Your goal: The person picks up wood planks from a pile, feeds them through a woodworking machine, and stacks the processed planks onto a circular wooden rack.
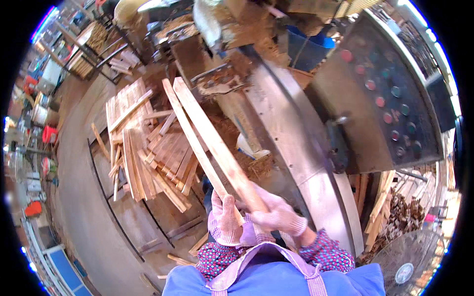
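Observation:
Both my hands wear pale knitted gloves and are close together in front of my chest. My left hand (227,220) is closed around the near end of a narrow wooden strip (198,153). Just right of it, my right hand (277,213) grips a thicker wooden strip (219,148). The two strips run side by side, slanting away up and to the left, with a thin gap between them. Their far ends hang in the air above a pile of cut boards (170,153). My fingers hide the near ends in part.
A long metal machine table (289,133) runs along my right side. Beyond it stands a control panel (380,98) with red and green buttons. A blue bin (308,47) is behind the machine. A fan (410,266) and wood scraps (407,212) are at the lower right.

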The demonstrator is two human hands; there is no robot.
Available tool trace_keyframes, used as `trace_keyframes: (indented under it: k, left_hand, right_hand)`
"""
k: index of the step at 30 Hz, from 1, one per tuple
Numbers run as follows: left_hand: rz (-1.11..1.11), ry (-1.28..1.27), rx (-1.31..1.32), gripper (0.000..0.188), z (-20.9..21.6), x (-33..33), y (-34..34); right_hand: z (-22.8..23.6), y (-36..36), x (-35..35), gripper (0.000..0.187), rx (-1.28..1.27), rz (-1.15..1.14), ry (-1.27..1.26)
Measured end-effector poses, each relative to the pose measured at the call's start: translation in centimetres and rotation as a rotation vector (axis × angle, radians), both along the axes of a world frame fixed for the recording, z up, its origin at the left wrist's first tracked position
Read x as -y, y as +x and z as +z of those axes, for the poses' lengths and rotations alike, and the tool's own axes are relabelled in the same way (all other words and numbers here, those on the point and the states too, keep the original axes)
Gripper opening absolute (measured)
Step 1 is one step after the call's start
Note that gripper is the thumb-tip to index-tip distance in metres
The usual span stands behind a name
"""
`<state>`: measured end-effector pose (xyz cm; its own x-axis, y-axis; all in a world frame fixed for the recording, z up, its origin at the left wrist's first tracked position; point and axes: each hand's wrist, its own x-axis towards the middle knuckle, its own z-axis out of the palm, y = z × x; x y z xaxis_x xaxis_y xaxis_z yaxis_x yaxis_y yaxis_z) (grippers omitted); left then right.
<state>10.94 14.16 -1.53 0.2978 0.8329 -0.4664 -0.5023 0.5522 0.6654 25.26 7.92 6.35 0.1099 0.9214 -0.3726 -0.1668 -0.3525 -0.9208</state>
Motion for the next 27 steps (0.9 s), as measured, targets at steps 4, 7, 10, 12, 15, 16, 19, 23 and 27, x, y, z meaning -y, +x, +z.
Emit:
trace_keyframes:
  k: [4,7,10,12,15,16,19,23,27]
  left_hand:
    - [-0.119,0.061,0.078,0.053,2.0,-0.9,2.8]
    - [-0.224,0.003,0.226,0.055,2.1,-2.0,4.1]
    - [-0.403,-0.122,0.418,0.058,1.8,-3.3,4.4]
    - [-0.489,-0.115,0.392,0.063,1.0,-4.2,4.1]
    - [-0.526,-0.152,0.368,0.066,0.5,-5.6,4.4]
    - [-0.553,-0.176,0.359,0.067,-0.1,-6.0,4.5]
    - [-0.591,-0.044,0.210,0.053,-0.6,-7.8,5.0]
    - [-0.722,0.191,0.165,0.066,-1.7,-9.0,8.2]
    - [-0.590,0.346,0.091,0.054,-3.2,-7.1,11.4]
  right_hand:
    - [0.1,3.5,10.0,0.071,0.988,-0.073,-0.088]
    - [-5.5,6.0,14.2,0.063,1.345,-0.137,-0.177]
    - [-10.3,9.5,13.0,0.059,1.620,-0.181,-0.065]
    - [-11.4,12.8,8.2,0.053,1.723,-0.162,0.037]
    - [-10.1,17.9,-3.7,0.041,1.738,-0.104,-0.029]
    - [-12.1,21.4,-6.8,0.038,2.020,-0.046,0.061]
    - [-11.3,23.0,-12.8,0.036,1.693,-0.160,0.121]
    - [-10.1,20.0,-13.3,0.050,2.084,-0.131,0.255]
    - [-5.8,8.5,-5.1,0.072,0.986,-0.007,0.149]
